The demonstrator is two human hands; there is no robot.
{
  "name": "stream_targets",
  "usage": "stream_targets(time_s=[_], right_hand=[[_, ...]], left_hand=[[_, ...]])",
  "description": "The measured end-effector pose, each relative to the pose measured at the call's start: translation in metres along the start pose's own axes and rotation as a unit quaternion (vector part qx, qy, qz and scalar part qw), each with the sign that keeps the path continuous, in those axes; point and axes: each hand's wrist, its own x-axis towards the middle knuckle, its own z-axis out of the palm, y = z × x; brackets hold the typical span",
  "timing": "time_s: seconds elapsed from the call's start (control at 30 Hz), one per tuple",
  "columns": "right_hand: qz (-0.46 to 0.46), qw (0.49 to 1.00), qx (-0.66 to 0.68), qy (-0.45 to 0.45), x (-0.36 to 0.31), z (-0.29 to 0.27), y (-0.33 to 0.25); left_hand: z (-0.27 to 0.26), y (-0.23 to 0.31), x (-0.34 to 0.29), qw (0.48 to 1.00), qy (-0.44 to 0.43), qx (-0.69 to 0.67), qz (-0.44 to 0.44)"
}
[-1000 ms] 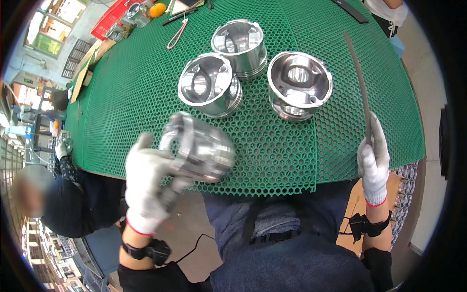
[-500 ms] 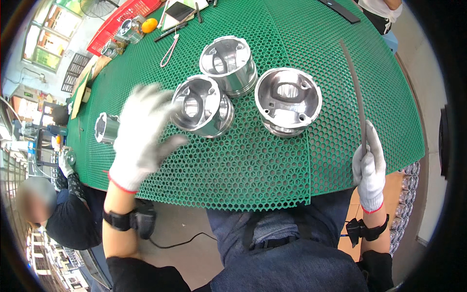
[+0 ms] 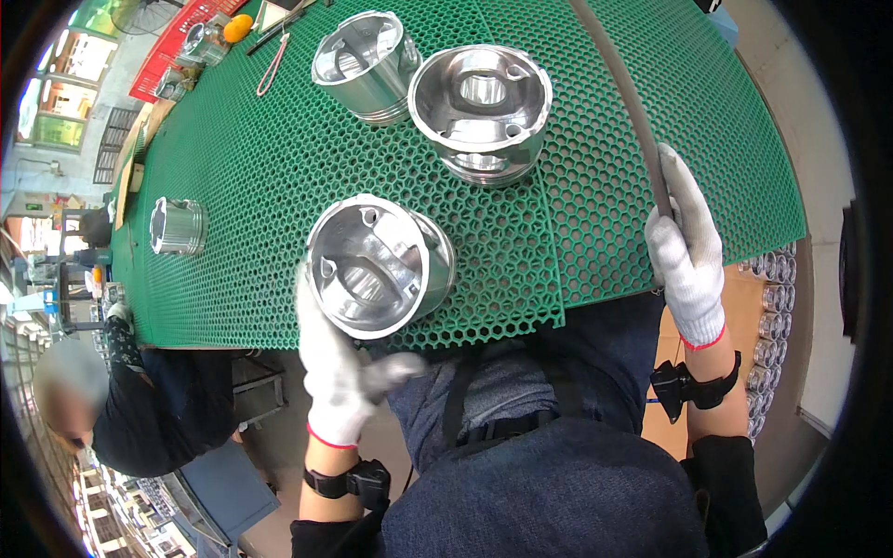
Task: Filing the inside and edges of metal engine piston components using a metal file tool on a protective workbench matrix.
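Note:
My left hand (image 3: 339,367), in a white glove, is beside a silver piston (image 3: 430,265) at the mat's near edge. Its fingers lie along the piston's left side, the thumb spread away below; blur hides how firmly they touch. That piston leans, its hollow side facing me. A second piston (image 3: 479,163) stands farther back to the right, and a third (image 3: 377,93) behind to the left. On the right, my gloved right hand (image 3: 688,251) is closed round the lower end of a long thin grey bar (image 3: 621,79), which points up and away over the mat.
Green honeycomb matting (image 3: 251,158) covers the table. Another piston (image 3: 179,226) stands at its left side. Far left are a red crate (image 3: 172,51), an orange fruit (image 3: 238,28) and a pink loop (image 3: 273,65). A co-worker (image 3: 158,400) sits at the left. Rows of metal parts (image 3: 767,325) stand below right.
The front left piston has come toward me to the mat's near edge, with my left hand moving down beside it. The view has shifted; my right hand still holds the bar.

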Motion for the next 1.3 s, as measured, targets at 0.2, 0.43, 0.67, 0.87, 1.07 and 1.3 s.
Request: stream_targets(time_s=[0.2, 0.43, 0.67, 0.87, 1.07, 1.3], right_hand=[[0.002, 1.000, 0.002, 0.022, -0.004, -0.002, 0.008], [-0.010, 1.000, -0.019, 0.010, -0.009, -0.006, 0.009], [-0.133, 0.967, -0.152, -0.159, -0.037, -0.004, -0.018], [-0.123, 0.917, -0.251, -0.284, -0.060, -0.017, -0.052], [-0.193, 0.910, -0.240, -0.278, 0.005, 0.070, -0.039], [-0.210, 0.877, -0.282, -0.328, -0.024, 0.018, -0.036]], left_hand=[[0.015, 0.021, -0.019, 0.996, -0.041, 0.010, -0.073], [-0.009, 0.002, -0.004, 0.940, 0.093, -0.245, -0.217], [-0.002, -0.035, 0.057, 0.958, -0.111, -0.244, -0.098], [0.009, -0.014, 0.048, 0.859, -0.121, -0.467, -0.173], [0.008, -0.025, 0.057, 0.922, -0.187, -0.321, -0.108], [-0.004, -0.012, 0.082, 0.823, -0.286, -0.472, -0.137]])
